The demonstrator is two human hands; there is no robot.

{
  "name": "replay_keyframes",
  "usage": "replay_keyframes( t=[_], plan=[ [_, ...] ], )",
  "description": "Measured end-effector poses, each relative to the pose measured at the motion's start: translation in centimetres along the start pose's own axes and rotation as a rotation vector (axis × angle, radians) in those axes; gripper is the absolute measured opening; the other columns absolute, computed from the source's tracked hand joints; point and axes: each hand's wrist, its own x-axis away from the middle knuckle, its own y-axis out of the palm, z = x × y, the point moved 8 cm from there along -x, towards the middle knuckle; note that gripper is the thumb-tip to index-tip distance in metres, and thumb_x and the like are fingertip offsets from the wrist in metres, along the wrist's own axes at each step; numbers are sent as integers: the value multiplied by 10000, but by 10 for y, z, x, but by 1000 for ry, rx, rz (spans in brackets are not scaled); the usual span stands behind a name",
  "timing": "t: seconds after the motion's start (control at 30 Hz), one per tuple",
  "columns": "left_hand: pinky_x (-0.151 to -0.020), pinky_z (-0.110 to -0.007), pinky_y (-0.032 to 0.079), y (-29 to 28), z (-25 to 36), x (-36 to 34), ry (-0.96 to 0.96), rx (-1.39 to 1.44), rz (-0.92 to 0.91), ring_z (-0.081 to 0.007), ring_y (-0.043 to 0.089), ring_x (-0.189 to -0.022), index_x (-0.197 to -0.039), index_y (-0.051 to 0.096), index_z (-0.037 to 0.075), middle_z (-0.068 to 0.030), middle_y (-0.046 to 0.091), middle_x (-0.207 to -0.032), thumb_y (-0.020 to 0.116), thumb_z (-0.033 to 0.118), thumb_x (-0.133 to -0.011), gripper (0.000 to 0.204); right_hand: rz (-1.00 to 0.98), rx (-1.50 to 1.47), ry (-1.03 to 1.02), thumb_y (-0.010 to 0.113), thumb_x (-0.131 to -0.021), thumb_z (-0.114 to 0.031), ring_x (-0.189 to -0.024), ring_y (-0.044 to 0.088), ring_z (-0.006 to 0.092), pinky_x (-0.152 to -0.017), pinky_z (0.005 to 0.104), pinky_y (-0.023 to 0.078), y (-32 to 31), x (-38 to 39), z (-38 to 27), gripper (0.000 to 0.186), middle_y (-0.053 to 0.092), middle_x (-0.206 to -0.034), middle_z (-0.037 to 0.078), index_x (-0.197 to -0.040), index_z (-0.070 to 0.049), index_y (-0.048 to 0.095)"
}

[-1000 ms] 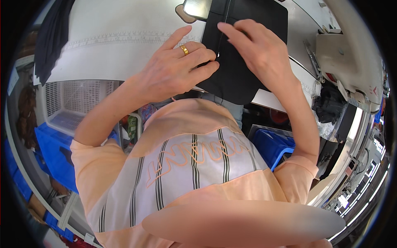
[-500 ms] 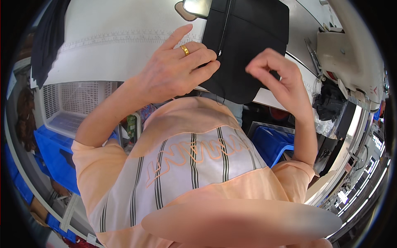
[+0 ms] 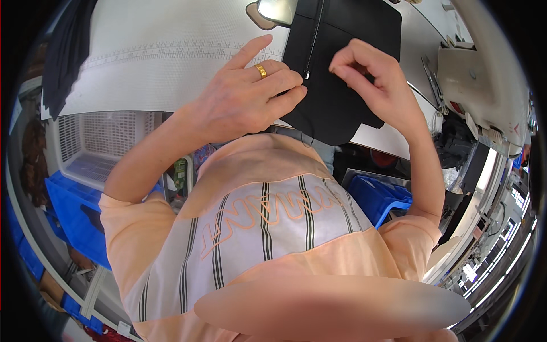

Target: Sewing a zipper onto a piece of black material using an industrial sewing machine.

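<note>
A black fabric piece (image 3: 347, 23) with a long zipper (image 3: 315, 40) lies on the white, scale-marked table (image 3: 142, 80). My left hand (image 3: 245, 97) rests at the fabric's left side, index finger raised and other fingers curled onto it beside the zipper slider (image 3: 307, 74); its thumb is hidden. Right of the zipper, my right hand (image 3: 382, 85) is over the fabric with thumb and forefinger pinched; whatever is between them is too small to make out. At the top, a silvery plate (image 3: 276, 10) and a tan-centred oval piece (image 3: 257, 16) lie against the fabric.
Dark cloth (image 3: 65, 57) hangs at the left. Below sit a white basket (image 3: 99, 142) and blue bins (image 3: 68, 211), with another blue bin (image 3: 373, 196) at right. A pale machine (image 3: 484, 91), metal scissors (image 3: 433, 80) and dark scraps (image 3: 450, 137) are at the right.
My right hand moved away from the zipper's upper part, down and right, then back up and left with fingers pinched. My left hand has stayed almost in place.
</note>
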Motion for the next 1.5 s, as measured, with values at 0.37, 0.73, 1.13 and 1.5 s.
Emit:
replay_keyframes(
  t=[0.37, 0.73, 1.13, 1.5],
  plan=[
    [-1098, -488, 333, 2, 1, 0, -10, 7, -48, -146, 644, -850, -964, 729, 100, -8, 622, -997, 628, 91, -734, 251, -256, -353, 30, 721, -842, -125, -635, 556, 184, -578, 312, 427, 6, 60, -21, 128, 608, -719, 63, -801, -18, 664],
    [-535, -290, 346, 27, -70, -32, -716, 629, -369, -95, 435, -585, -814, 685, 11, 7, 536, -635, 641, 302, -923, 314, 368, 332, -434, 812, -716, -144, -717, 644, 264, -602, 321, 515, -9, 91, -82, 315, 671, -845, 97, -960, -4, 671],
    [-577, -243, 370, 27, -53, -36, -572, 734, -374, -61, 487, -655, -928, 677, 26, 21, 562, -757, 614, 280, -946, 263, 471, 697, -294, 808, -666, -7, -845, 643, 263, -740, 348, 490, 16, 70, -22, 281, 689, -969, 88, -923, -89, 729],
    [-964, -451, 449, 12, -1, -1, -231, 85, -252, -306, 507, -1197, -1279, 611, 137, -105, 512, -1348, 671, 7, -637, 657, -41, 661, 20, 655, -564, -45, -583, 583, 248, -518, 371, 473, 40, 96, -13, 245, 577, -699, 85, -807, -15, 654]
  ],
)
